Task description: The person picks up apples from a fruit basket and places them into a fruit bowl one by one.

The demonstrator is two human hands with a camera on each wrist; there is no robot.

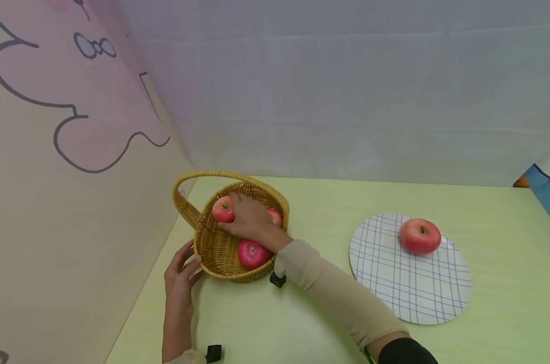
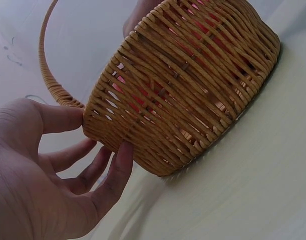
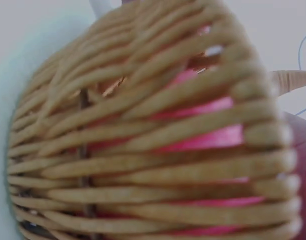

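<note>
Counter (image 1: 275,323): pale yellow-green, runs back to a greyish-white creased sheet (image 1: 348,101). Left wall (image 1: 52,263): beige with a pink cartoon (image 1: 34,76) in dark outline, bow tie included. Blue strip (image 1: 545,202) at the right edge. Round mat (image 1: 420,296) on my right, white with blue grid lines; mat apple (image 1: 419,236) sits on it, red-pink, stem showing.

Basket (image 1: 222,253): honey-brown wicker, arched handle (image 1: 213,173), stands on the counter to my left. Three apples inside. Held apple (image 1: 222,209): smooth, pinkish red, dark green stem, at the basket's left; right grip (image 1: 252,216) has thumb and fingers curled round it. Near apple (image 1: 253,254): deeper magenta, streaked, pale centre. Third apple (image 1: 274,216): partly hidden by my right grip. Left grip (image 1: 182,270) holds the basket's outer left side, thumb and fingers on the wicker.
</note>
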